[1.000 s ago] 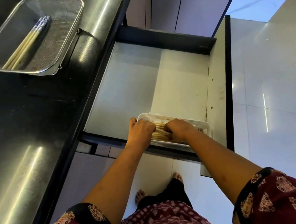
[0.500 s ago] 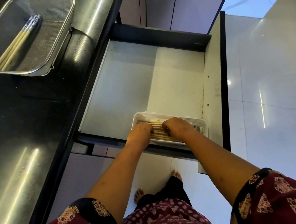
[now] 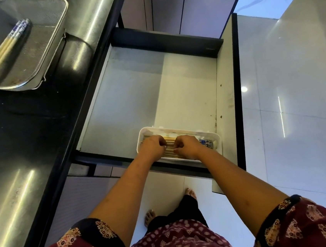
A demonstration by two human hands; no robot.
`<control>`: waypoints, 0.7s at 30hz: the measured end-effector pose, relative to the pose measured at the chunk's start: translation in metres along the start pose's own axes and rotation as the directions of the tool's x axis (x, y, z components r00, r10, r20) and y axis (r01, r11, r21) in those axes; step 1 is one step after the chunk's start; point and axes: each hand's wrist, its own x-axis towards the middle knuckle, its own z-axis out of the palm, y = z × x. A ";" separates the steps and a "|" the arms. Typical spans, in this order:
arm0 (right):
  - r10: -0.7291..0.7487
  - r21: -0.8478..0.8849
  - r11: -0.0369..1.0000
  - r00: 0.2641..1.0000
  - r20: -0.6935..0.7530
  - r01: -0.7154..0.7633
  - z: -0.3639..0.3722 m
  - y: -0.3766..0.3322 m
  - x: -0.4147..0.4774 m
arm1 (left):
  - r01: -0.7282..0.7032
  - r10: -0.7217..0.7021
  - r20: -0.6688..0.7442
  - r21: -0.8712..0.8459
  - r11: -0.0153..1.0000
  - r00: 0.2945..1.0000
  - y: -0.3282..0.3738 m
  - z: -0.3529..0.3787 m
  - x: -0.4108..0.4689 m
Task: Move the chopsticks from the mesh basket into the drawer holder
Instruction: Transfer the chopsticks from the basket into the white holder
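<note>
Both hands down in the white holder (image 3: 217, 137), at front right corner of the open drawer (image 3: 128, 107). Left hand (image 3: 154, 148) and right hand (image 3: 185, 146) curled, fingertips pressing on the chopsticks in holder (image 3: 170, 149), a narrow gap between the two hands. Cannot tell if anything is actually pinched or just being patted flat.

Step in hand, probably: squaring up the laid bundle. To do well: push sticks parallel to holder's long side, blue-patterned ends (image 3: 206, 143) all toward holder's right end, nothing riding over the rim. Then lift hands straight out so nothing drags.

Not done yet: more chopsticks in mesh basket (image 3: 2, 53), basket (image 3: 53, 46) sitting on the black table (image 3: 18, 128), well left of and behind the holder.

Counts: 1 basket, 1 holder, 1 drawer, 2 hands. Basket sticks approx 4, bunched tight so not sure. Holder: roughly 6+ visible between the hands, rest hidden under them, no exact no.
</note>
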 end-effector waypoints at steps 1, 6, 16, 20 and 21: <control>0.003 0.027 1.000 0.999 -0.046 -0.002 -0.001 0.001 0.000 | 0.009 -0.010 -0.033 -0.033 0.999 0.999 0.001 0.001 0.000; 0.001 -0.043 0.999 0.997 -0.071 -0.004 -0.006 0.003 0.003 | 0.060 -0.061 -0.119 -0.015 0.998 0.991 0.002 0.004 0.002; 0.121 -0.319 0.940 0.993 -0.012 -0.118 -0.002 0.006 0.004 | 0.159 -0.160 0.072 0.019 0.987 0.985 0.009 0.008 0.016; 0.129 -0.389 0.912 0.991 -0.030 -0.130 -0.004 0.004 0.003 | 0.163 -0.162 0.085 0.003 0.987 0.983 0.011 0.011 0.019; 0.125 -0.393 0.910 0.991 -0.043 -0.132 -0.004 0.004 0.002 | 0.162 -0.162 0.064 -0.003 0.987 0.985 0.012 0.011 0.020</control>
